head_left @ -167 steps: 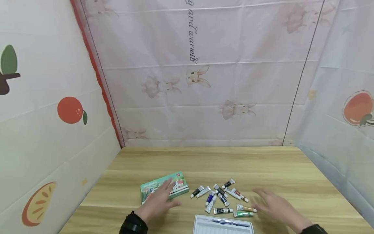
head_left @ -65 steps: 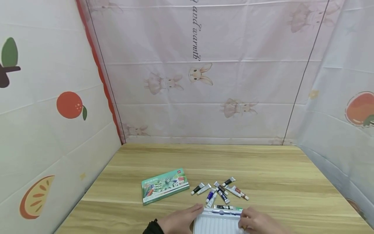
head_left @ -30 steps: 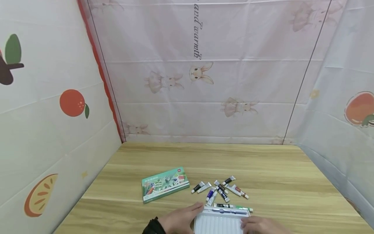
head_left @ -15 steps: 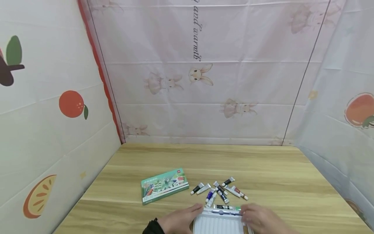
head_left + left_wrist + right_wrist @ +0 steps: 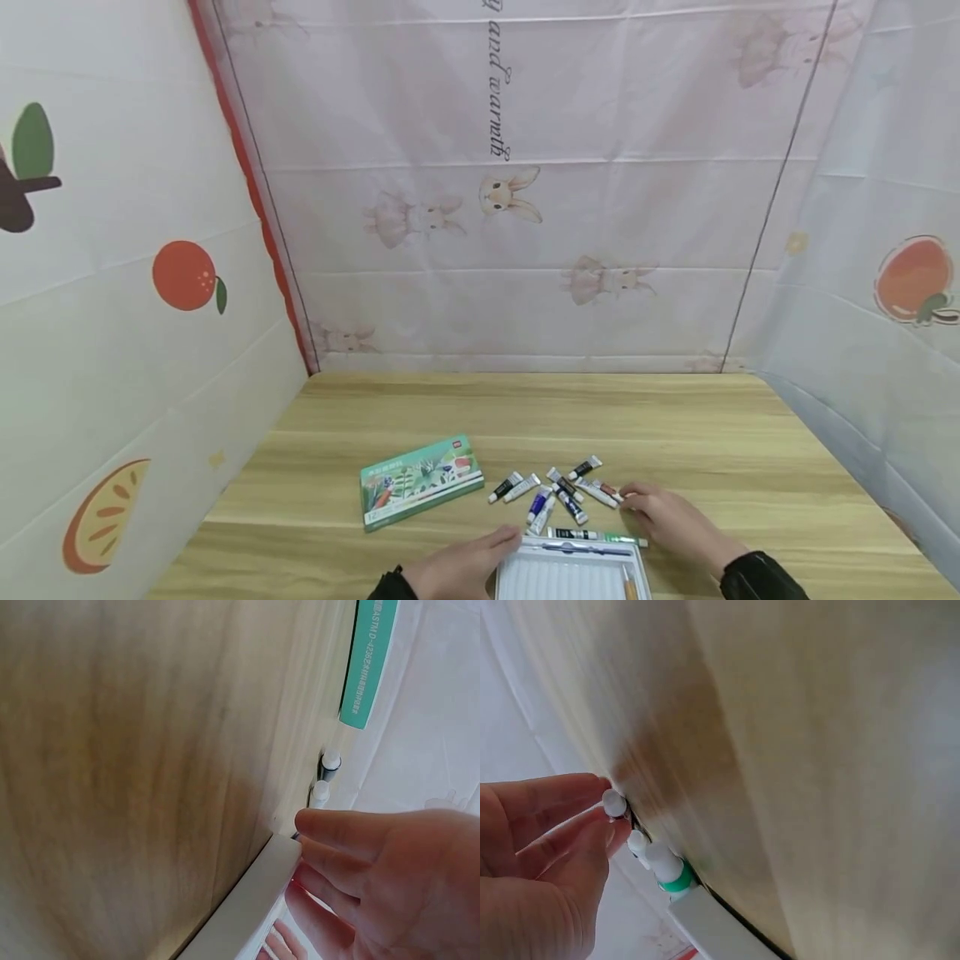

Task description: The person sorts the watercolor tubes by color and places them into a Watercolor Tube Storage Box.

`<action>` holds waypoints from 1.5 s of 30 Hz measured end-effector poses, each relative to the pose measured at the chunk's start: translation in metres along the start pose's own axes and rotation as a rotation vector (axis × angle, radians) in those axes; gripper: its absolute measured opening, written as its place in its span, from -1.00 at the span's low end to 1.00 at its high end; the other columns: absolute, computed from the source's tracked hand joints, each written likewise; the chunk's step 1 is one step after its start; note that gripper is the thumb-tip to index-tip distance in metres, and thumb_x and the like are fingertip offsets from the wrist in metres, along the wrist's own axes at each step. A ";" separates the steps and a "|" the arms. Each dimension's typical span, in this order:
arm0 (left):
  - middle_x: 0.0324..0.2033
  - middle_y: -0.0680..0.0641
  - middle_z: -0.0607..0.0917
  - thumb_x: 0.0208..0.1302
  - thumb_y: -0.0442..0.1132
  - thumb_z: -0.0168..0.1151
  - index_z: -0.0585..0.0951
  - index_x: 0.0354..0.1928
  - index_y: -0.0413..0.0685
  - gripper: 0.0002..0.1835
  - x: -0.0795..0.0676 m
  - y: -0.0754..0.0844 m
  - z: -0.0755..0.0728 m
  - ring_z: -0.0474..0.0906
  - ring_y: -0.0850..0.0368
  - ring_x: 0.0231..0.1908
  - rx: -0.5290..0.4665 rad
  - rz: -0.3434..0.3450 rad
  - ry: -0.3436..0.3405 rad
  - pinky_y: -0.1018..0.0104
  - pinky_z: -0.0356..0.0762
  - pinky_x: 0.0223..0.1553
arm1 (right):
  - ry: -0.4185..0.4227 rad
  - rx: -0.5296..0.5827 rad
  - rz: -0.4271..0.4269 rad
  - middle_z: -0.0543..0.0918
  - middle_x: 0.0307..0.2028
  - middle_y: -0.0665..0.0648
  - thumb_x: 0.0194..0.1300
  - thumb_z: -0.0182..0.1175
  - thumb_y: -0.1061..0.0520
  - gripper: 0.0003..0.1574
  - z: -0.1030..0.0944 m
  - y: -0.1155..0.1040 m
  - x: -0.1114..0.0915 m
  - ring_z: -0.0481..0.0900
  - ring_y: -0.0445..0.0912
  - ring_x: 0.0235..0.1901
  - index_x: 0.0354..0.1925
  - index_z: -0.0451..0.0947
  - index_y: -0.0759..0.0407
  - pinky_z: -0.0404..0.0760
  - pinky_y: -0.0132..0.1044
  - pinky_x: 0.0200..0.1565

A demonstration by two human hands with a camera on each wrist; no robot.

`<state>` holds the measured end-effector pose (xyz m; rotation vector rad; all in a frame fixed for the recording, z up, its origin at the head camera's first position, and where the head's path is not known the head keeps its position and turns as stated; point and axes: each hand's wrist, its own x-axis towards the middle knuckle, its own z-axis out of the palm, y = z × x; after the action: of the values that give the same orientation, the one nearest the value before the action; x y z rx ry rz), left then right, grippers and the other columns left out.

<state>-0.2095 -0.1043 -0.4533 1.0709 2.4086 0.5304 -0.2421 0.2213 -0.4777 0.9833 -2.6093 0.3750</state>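
Observation:
My right hand point(image 5: 675, 525) reaches past the tray's far right corner and pinches a reddish-brown paint tube point(image 5: 606, 488) at its capped end. In the right wrist view that tube's white cap point(image 5: 615, 802) sits between thumb and fingers. My left hand point(image 5: 461, 568) holds the far left corner of the white plastic tray point(image 5: 510, 575), also seen edge-on in the left wrist view. A thin blue paintbrush point(image 5: 585, 549) lies along the tray's far side. One ochre paint tube point(image 5: 630, 588) lies in its right end. The tray's near part is cut off.
Several paint tubes point(image 5: 570, 506) lie scattered beyond the tray. A black tube point(image 5: 572, 533) and a green tube point(image 5: 626, 540) lie along its far edge. A green paint box point(image 5: 422, 482) lies to the left on the wooden table point(image 5: 360, 408). Printed cloths surround the table.
The ochre tube has gone from the table into the tray. My right hand has moved from the tray's right end to the reddish-brown tube. My left hand has come onto the tray and stayed there.

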 end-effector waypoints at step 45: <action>0.18 0.06 0.05 -0.22 0.27 0.07 0.05 0.21 0.01 -0.08 0.002 0.001 0.000 -0.01 0.27 0.11 0.014 -0.005 -0.006 0.37 0.17 -0.02 | 0.017 -0.038 0.001 0.40 -0.50 -0.15 -0.25 0.25 0.32 -0.74 -0.014 -0.004 -0.008 0.40 -0.30 -0.50 -0.51 0.52 0.02 0.43 -0.48 -0.52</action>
<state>-0.2101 -0.1022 -0.4530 1.0702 2.4129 0.5087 -0.2309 0.2285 -0.4675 0.9618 -2.5922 0.3311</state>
